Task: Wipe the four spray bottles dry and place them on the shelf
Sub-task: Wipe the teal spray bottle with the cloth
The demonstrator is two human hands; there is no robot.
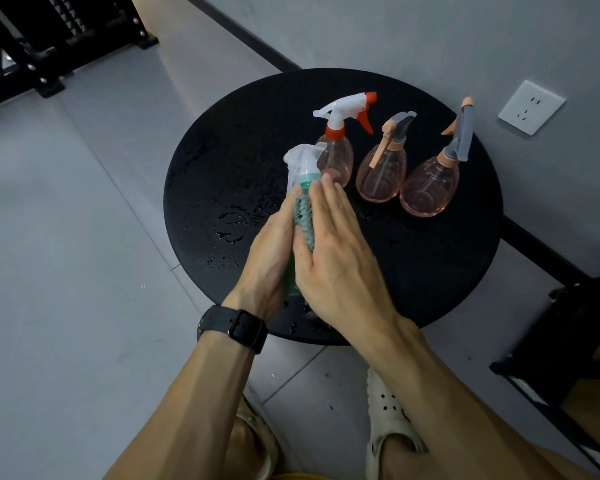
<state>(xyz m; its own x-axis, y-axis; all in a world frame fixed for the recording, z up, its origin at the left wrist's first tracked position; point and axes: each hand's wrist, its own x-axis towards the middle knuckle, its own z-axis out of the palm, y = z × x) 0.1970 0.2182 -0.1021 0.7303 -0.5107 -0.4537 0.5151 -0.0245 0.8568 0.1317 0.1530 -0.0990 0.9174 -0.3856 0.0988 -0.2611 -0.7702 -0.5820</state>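
The green spray bottle [300,181] is held above the near part of the round black bench [222,161], between both hands. Its long axis runs from the person's side up and away, the clear trigger head at the far end, leaning slightly left; which way the nozzle faces is hard to tell. The left hand [269,247] grips the bottle's body from the left, fingers curled round it, a black watch [238,329] on the wrist. The right hand [329,244] presses a teal knitted cloth [303,216] against the bottle's right side — fingers fairly straight and laid along the cloth, thumb tucked against it.

Three pink translucent bottles stand upright on the far half of the bench, apart from the hands. The pink bottle with the white and orange trigger [340,147] stands just behind the green one's head, nozzle pointing right. To its right is a pink bottle with a grey and tan sprayer [381,174], and beside that, close or touching, a second pink bottle with a tall grey sprayer [430,185].

Water droplets and a ring-shaped puddle [229,228] lie on the bench left of the hands. A black shelf frame [561,327] stands at the right edge — another dark rack [49,39] at top left. A white wall socket [530,107] sits on the grey wall.
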